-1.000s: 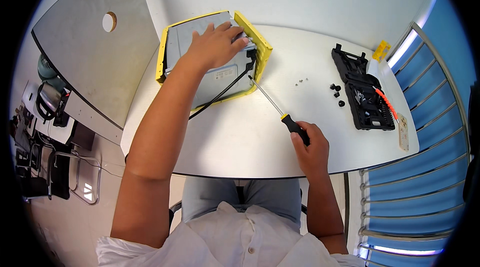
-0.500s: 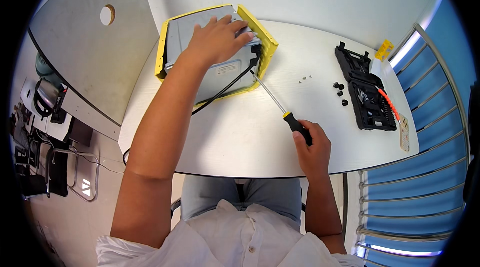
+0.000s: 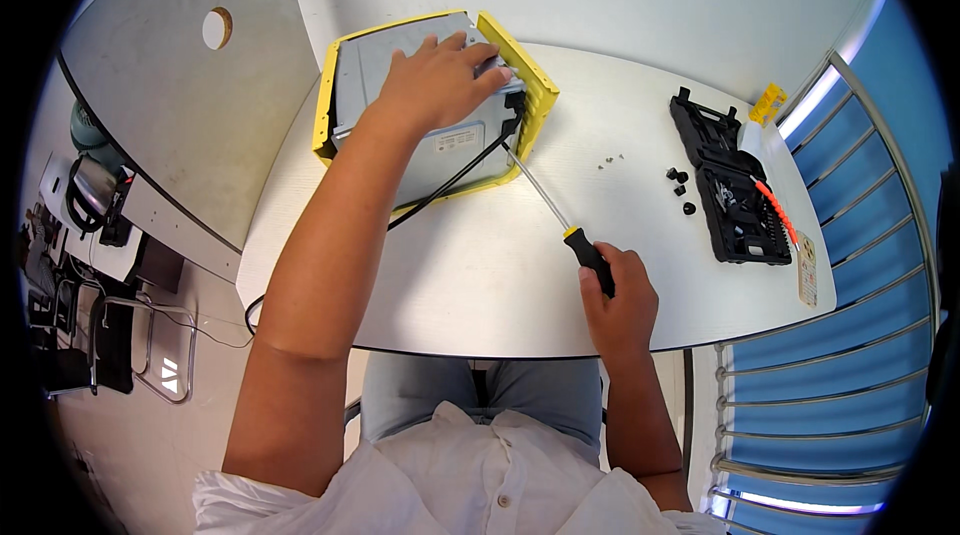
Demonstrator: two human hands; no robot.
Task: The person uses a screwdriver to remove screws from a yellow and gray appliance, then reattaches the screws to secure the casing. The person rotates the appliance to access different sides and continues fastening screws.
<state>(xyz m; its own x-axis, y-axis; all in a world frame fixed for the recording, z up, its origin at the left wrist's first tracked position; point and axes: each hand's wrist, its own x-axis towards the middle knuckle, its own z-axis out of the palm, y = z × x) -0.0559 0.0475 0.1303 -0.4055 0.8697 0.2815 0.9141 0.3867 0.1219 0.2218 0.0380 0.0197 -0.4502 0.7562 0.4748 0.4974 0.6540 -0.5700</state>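
A boxy appliance with a grey metal body [image 3: 372, 61] and yellow outer panels [image 3: 536, 87] lies at the back left of the table. My left hand [image 3: 438, 83] rests on top of it, fingers spread and holding nothing. In my right hand [image 3: 622, 303] is a screwdriver [image 3: 588, 253] with a black and yellow handle, gripped from the right. Its shaft slants up and left, and the tip meets the appliance near where the black power cord [image 3: 450, 183] comes out. Whether the tip sits in a screw is too small to tell.
Several small screws [image 3: 610, 162] lie right of the appliance. Several black feet or knobs [image 3: 689, 208] are beside an open black tool case [image 3: 738, 205]. An orange flexible shaft [image 3: 775, 207], a phone [image 3: 807, 270] and a yellow plastic holder [image 3: 768, 103] are at the right. A metal railing [image 3: 860, 245] borders that side.
My right hand and the screwdriver handle have shifted very slightly left. The tip stays at the same corner of the appliance, and my left hand remains spread on top.
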